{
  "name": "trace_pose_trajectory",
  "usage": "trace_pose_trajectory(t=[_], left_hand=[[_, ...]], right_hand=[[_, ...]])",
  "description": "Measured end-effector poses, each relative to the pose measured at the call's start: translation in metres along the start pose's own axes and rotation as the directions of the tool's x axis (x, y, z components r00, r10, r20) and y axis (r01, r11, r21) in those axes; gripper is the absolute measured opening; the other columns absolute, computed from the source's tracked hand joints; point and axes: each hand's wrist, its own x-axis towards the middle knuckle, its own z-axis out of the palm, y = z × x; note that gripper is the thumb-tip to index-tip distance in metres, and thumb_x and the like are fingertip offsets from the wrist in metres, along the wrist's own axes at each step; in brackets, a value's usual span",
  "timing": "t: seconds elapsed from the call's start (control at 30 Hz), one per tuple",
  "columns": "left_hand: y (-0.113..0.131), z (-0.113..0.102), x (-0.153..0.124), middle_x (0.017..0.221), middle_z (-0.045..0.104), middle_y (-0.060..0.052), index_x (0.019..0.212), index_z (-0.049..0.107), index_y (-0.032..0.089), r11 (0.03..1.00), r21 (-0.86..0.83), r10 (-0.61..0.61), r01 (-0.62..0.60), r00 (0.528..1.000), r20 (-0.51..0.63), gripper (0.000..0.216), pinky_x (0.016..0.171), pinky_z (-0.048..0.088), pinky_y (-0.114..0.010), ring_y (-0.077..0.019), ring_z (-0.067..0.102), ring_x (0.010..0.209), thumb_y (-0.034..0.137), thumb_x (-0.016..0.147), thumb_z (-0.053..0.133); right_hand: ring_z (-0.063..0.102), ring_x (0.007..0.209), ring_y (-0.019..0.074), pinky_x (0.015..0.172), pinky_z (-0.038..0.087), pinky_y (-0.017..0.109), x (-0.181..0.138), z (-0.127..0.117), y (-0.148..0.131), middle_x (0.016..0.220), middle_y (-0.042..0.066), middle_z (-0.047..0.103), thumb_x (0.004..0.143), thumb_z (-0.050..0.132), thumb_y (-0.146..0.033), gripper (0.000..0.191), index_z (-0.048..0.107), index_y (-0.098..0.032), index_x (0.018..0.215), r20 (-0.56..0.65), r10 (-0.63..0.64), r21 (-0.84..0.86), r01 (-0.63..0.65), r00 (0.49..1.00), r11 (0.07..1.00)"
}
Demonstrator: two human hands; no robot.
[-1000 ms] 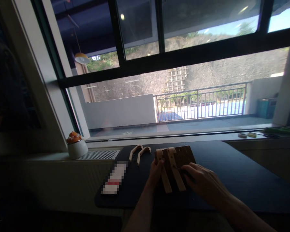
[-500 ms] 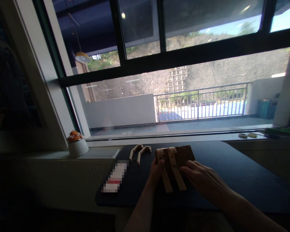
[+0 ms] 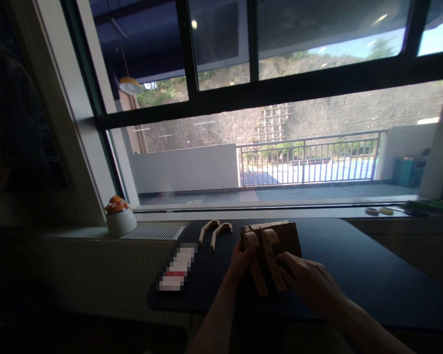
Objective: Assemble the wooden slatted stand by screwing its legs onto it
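Note:
In the head view a dark brown wooden board (image 3: 288, 236) is held tilted above the table. Two pale, curved-ended wooden strips (image 3: 257, 275) lie side by side against its face. My left hand (image 3: 240, 261) is closed on the board's left edge, its thumb pressing the left strip. My right hand (image 3: 299, 270) has its fingers pinched together beside the right strip (image 3: 276, 273), near a small dark spot on it. Whatever sits between those fingertips is too small and dark to make out. Two more curved wooden pieces (image 3: 216, 235) rest on the table at the left.
The dark table (image 3: 332, 255) has a rounded far corner. A blurred pale rectangle (image 3: 179, 268) lies at its left side. On the sill by the vent stands a white jar with an orange lid (image 3: 120, 216). Tape rolls (image 3: 378, 211) lie at the right below the big window.
The board has tipped so its top edge now shows, and the strips have shifted slightly down and right with it. My right fingers have closed in nearer the right strip.

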Motion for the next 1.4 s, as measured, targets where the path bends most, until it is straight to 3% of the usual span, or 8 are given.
trace_pose_trajectory(t=[0.17,0.47,0.63,0.73,0.8,0.87,1.07,1.4], left_hand=[[-0.008,-0.005,0.005,0.092,0.068,-0.007,0.107,0.059,0.014,1.000,-0.006,0.016,-0.016,1.000,-0.003,0.050,0.072,0.047,-0.029,-0.0226,0.062,0.083,0.032,0.063,0.072],[-0.011,-0.007,0.008,0.094,0.068,-0.008,0.106,0.062,0.015,0.999,0.029,-0.017,0.018,0.999,-0.029,0.048,0.076,0.047,-0.032,-0.0255,0.062,0.089,0.030,0.061,0.073],[-0.005,-0.001,0.004,0.091,0.069,-0.009,0.104,0.063,0.014,0.999,0.015,-0.030,0.031,0.998,-0.049,0.057,0.076,0.048,-0.033,-0.0268,0.063,0.087,0.035,0.054,0.079],[-0.004,0.000,0.003,0.092,0.069,-0.009,0.106,0.062,0.014,0.999,0.002,-0.033,0.033,0.998,-0.057,0.058,0.075,0.048,-0.033,-0.0273,0.063,0.087,0.036,0.055,0.079],[-0.005,-0.001,0.004,0.091,0.069,-0.010,0.106,0.061,0.013,1.000,0.001,-0.022,0.023,0.998,-0.057,0.057,0.073,0.048,-0.032,-0.0273,0.063,0.086,0.037,0.057,0.077],[-0.005,-0.002,0.005,0.090,0.068,-0.010,0.104,0.062,0.012,1.000,0.011,-0.020,0.020,0.998,-0.056,0.056,0.072,0.048,-0.032,-0.0272,0.063,0.085,0.038,0.057,0.077],[-0.003,0.000,0.003,0.088,0.069,-0.009,0.110,0.061,0.013,0.998,0.012,-0.066,0.067,0.997,-0.049,0.065,0.073,0.047,-0.033,-0.0267,0.063,0.083,0.041,0.054,0.079],[-0.003,0.000,0.003,0.088,0.069,-0.009,0.109,0.062,0.014,0.998,-0.013,-0.066,0.065,0.996,-0.062,0.063,0.072,0.048,-0.031,-0.0259,0.064,0.082,0.039,0.053,0.080]], right_hand=[[0.066,0.070,0.0174,0.054,0.038,0.025,-0.002,0.007,0.005,0.082,-0.001,0.068,0.091,0.046,-0.029,0.011,0.052,-0.024,0.098,-0.045,0.053,-0.042,-0.054,0.998,0.998],[0.059,0.061,0.0173,0.051,0.030,0.026,0.005,-0.004,0.011,0.072,0.000,0.059,0.074,0.050,0.002,0.023,0.053,-0.021,0.079,0.044,-0.263,-0.294,0.264,0.964,0.919],[0.064,0.059,0.0169,0.049,0.029,0.025,0.004,0.008,0.010,0.066,-0.001,0.065,0.091,0.047,-0.021,0.009,0.051,-0.021,0.084,-0.055,0.001,-0.175,-0.010,0.998,0.984],[0.066,0.062,0.0185,0.050,0.029,0.026,0.003,0.007,0.007,0.066,-0.003,0.066,0.093,0.044,-0.026,0.010,0.051,-0.022,0.088,-0.033,0.129,-0.139,-0.133,0.991,0.981],[0.066,0.064,0.0183,0.051,0.031,0.026,0.002,0.003,0.004,0.071,-0.002,0.066,0.090,0.049,-0.022,0.004,0.050,-0.021,0.093,-0.004,0.096,-0.138,-0.095,0.995,0.986],[0.064,0.065,0.0179,0.051,0.032,0.025,0.001,-0.003,0.003,0.076,-0.001,0.065,0.082,0.056,-0.013,0.017,0.050,-0.020,0.096,0.009,0.006,-0.178,-0.004,1.000,0.984],[0.060,0.059,0.0181,0.050,0.030,0.027,0.001,-0.009,0.009,0.071,0.001,0.060,0.067,0.050,0.009,0.030,0.049,-0.019,0.076,0.032,-0.229,-0.388,0.223,0.973,0.894],[0.066,0.058,0.0201,0.045,0.022,0.025,-0.004,0.003,0.011,0.062,0.000,0.066,0.092,0.046,-0.020,0.012,0.049,-0.019,0.081,0.084,0.120,-0.261,-0.094,0.989,0.961]])
